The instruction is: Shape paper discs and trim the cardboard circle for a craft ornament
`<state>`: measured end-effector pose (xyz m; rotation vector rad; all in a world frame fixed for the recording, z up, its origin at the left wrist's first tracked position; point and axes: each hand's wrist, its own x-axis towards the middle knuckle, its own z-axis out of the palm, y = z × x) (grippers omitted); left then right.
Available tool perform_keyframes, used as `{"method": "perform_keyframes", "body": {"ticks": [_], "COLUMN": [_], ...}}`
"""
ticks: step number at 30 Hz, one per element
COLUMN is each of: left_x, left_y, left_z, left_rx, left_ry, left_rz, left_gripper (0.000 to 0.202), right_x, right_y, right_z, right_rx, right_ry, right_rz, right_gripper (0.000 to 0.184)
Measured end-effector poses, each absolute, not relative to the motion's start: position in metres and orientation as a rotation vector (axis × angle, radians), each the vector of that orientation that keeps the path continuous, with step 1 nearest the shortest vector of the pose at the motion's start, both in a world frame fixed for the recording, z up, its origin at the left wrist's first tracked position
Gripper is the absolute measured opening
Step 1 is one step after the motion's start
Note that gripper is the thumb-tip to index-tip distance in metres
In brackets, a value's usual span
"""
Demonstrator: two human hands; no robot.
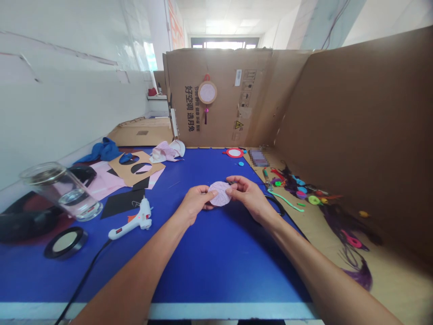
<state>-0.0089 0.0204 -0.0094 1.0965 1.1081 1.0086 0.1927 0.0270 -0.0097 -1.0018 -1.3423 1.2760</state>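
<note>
A round pale-lilac disc [220,194] with wrinkled lines on its face is held between both hands, above the blue table [203,253]. Its left edge is pinched by my left hand [198,201], thumb on top and fingers underneath. On the other edge, my right hand [248,194] has its thumb and fingers closed on the disc. The underside of the disc is hidden. Left of my left forearm lies a white hot glue gun [135,221] with a black cord.
At left stand a glass of water [64,192] and a roll of tape [65,242], near cut cardboard [152,169] and black paper [122,204]. Beads and tassels [301,185] lie at right by a cardboard wall [358,126]. A round tasselled ornament [207,92] hangs at the back.
</note>
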Motion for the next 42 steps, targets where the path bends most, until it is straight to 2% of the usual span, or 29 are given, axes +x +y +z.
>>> {"method": "perform_keyframes", "body": {"ticks": [17, 31, 38, 42], "left_x": [-0.006, -0.002, 0.001, 0.002], "left_y": [0.017, 0.017, 0.014, 0.014], "left_z": [-0.004, -0.007, -0.008, -0.008], "left_rx": [1.098, 1.179, 1.236, 1.244], "left_ry": [1.075, 1.074, 1.042, 1.038], "left_rz": [1.005, 1.099, 1.081, 1.081], "left_gripper": [0.024, 0.032, 0.033, 0.032], "right_x": [0.195, 0.191, 0.190, 0.191], "right_y": [0.027, 0.023, 0.023, 0.025], "right_z": [-0.007, -0.006, -0.006, -0.008], "right_rx": [-0.968, -0.959, -0.991, -0.998], "right_ry": [-1.275, -1.386, -1.364, -1.379], "right_rz": [1.280, 1.385, 1.332, 1.260], "right_gripper": [0.054, 0.054, 0.040, 0.039]}}
